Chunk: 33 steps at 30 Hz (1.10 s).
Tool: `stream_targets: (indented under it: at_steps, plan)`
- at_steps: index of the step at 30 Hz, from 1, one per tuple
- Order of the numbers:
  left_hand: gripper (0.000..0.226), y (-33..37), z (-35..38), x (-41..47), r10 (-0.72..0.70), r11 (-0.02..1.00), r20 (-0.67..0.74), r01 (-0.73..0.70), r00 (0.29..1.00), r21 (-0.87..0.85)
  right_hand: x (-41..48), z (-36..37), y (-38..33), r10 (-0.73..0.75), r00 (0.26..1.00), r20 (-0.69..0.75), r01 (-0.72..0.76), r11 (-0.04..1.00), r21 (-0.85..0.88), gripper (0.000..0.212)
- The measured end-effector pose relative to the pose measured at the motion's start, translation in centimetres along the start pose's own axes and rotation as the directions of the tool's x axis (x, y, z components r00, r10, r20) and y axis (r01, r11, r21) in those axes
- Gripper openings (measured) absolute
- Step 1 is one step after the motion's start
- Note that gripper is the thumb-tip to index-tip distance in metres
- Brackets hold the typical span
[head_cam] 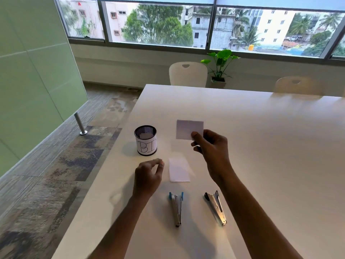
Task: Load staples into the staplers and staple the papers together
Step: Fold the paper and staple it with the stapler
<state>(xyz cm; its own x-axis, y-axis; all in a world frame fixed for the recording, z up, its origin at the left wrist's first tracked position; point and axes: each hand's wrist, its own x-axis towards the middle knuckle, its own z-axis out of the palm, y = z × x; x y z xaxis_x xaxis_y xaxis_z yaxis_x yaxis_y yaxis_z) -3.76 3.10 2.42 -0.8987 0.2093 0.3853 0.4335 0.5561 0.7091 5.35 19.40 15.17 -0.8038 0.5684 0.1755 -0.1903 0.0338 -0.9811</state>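
Table (pixel 261 146): staplers (pixel 176 208), paper (pixel 179 170), bin (pixel 146 144)

A smooth, slightly glossy white desk (pixel 261 146) is seen. Shiny metal forms both staplers (pixel 177 208); black wire mesh forms the paper-labelled bin (pixel 145 140).

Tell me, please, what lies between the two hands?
Head view: a white paper slip lies on the table between the left hand and right hand.

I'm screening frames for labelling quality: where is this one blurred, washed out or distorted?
Head view: left hand motion-blurred; loose paper on the table nearly washed out against it; right hand and held paper sharper; window frame bows from the wide-angle lens.
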Motion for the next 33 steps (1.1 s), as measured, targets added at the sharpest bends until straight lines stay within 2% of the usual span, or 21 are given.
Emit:
stream_targets:
  at_steps: [3,8,12,15,22,26,30,33]
  plan:
    - [0.032,-1.9,1.1,-0.1,0.024,0.983,0.099,-0.041,0.995,0.18,2.0,1.9,0.3,-0.045,0.999,-0.007,0.044,0.992,-0.121,0.007]
    - [0.047,-2.2,1.8,0.2,-0.043,0.972,0.148,0.007,0.988,0.235,6.0,5.5,0.9,-0.065,0.995,0.07,0.082,0.954,-0.289,0.006]
    - [0.051,-2.5,1.7,0.2,-0.018,0.959,0.169,-0.031,0.986,0.282,9.0,8.5,1.7,-0.193,0.967,0.167,0.253,0.82,-0.514,0.011]
    - [0.051,-2.7,1.7,0.3,-0.007,0.955,0.176,-0.046,0.984,0.295,10.5,10.0,2.7,-0.237,0.929,0.284,0.365,0.709,-0.604,0.011]
    - [0.051,-3.0,1.9,0.6,-0.008,0.952,0.157,-0.04,0.988,0.302,12.4,12.4,4.9,-0.135,0.849,0.511,0.501,0.516,-0.695,0.028]
    - [0.05,-3.0,2.0,0.6,-0.001,0.952,0.138,-0.041,0.99,0.304,12.6,13.3,5.6,-0.082,0.833,0.547,0.526,0.421,-0.739,0.032]
    - [0.051,-3.1,2.0,0.6,-0.001,0.951,0.133,-0.041,0.991,0.308,12.7,13.7,6.0,-0.039,0.823,0.567,0.546,0.329,-0.77,0.029]
    - [0.052,-3.1,2.0,0.5,0.002,0.948,0.128,-0.043,0.992,0.315,12.9,14.1,6.0,-0.007,0.816,0.578,0.554,0.295,-0.779,0.018]
